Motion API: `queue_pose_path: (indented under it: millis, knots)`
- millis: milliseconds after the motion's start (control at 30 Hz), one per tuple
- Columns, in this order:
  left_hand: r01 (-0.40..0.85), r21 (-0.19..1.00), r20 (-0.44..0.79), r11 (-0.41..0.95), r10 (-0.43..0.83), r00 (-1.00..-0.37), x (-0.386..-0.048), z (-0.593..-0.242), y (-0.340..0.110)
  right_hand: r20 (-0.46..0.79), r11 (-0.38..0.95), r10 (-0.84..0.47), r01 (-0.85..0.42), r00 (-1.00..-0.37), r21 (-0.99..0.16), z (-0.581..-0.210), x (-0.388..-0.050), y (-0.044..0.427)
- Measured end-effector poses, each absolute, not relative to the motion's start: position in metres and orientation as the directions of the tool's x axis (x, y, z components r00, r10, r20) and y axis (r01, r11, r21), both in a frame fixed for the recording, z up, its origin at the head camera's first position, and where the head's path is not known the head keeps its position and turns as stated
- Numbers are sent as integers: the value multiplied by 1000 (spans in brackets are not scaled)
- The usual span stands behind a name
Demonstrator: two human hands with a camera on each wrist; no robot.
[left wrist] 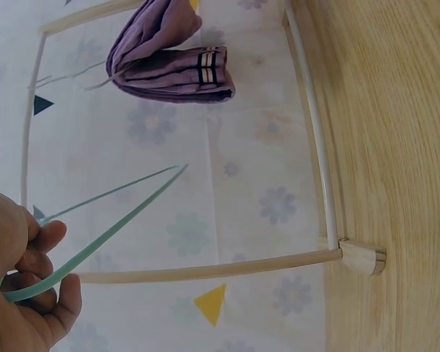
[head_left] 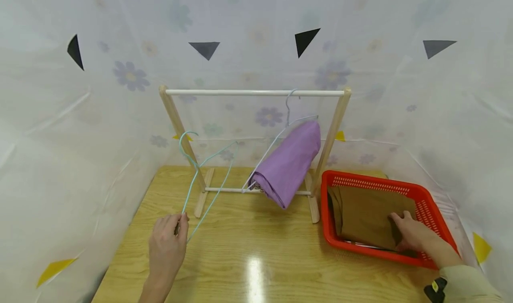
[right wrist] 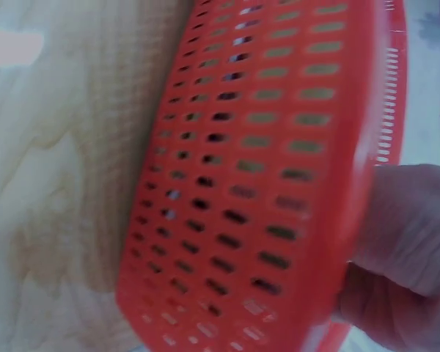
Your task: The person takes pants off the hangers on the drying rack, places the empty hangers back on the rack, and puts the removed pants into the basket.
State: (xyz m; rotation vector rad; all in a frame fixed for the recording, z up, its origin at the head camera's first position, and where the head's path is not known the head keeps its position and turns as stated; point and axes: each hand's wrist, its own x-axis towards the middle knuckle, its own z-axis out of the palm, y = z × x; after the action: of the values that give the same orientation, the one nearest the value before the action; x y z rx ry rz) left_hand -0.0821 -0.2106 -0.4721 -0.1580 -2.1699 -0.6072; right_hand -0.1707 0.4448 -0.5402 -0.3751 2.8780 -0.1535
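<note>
My left hand (head_left: 168,245) grips a mint-green wire hanger (head_left: 189,189) by one lower corner, and its hook points up in front of the rack's left post. In the left wrist view, the fingers curl round the green hanger (left wrist: 106,238). On the right, my right hand (head_left: 414,234) reaches into a red basket (head_left: 370,180) and pinches the right edge of a folded brown garment (head_left: 368,214). The right wrist view shows mostly the perforated basket wall (right wrist: 257,147); it hides the fingertips.
A wooden rack with a white top bar (head_left: 240,92) stands on the wood-grain table (head_left: 224,258). From the bar hangs a tilted pale hanger (head_left: 264,156) carrying a folded purple garment (head_left: 288,165). Floral white sheeting (head_left: 256,35) surrounds the table at the back and sides.
</note>
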Motion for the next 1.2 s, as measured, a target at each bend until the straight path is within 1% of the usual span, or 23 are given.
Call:
queue_pose_path:
  millis: [233, 367, 467, 600, 767, 933, 1100, 1200]
  knots:
    - [316, 366, 773, 875, -97, -626, -83, -471, -211, -274, 972, -225, -193, -935, -137, -524, -173, 443]
    - [317, 362, 777, 877, -96, -623, -83, -472, -211, -240, 967, -251, -230, -938, -113, -519, -176, 446]
    - [303, 363, 770, 881, -101, -630, -82, -472, -212, -176, 966, -256, -246, -951, -75, -515, -178, 444]
    - [286, 368, 759, 885, -109, -641, -82, -472, -212, -80, 971, -237, -236, -968, -30, -505, -182, 433]
    - [286, 368, 760, 885, -108, -641, -81, -472, -212, 33, 972, -234, -234, -972, 2, -495, -188, 416]
    - [289, 370, 763, 883, -112, -636, -80, -471, -212, 139, 971, -239, -240, -961, 8, -483, -193, 398]
    - [290, 374, 766, 881, -117, -632, -80, -471, -212, 262, 969, -239, -248, -935, -2, -470, -197, 381]
    - [289, 373, 766, 882, -117, -632, -80, -471, -212, 312, 970, -228, -244, -922, -12, -463, -201, 372]
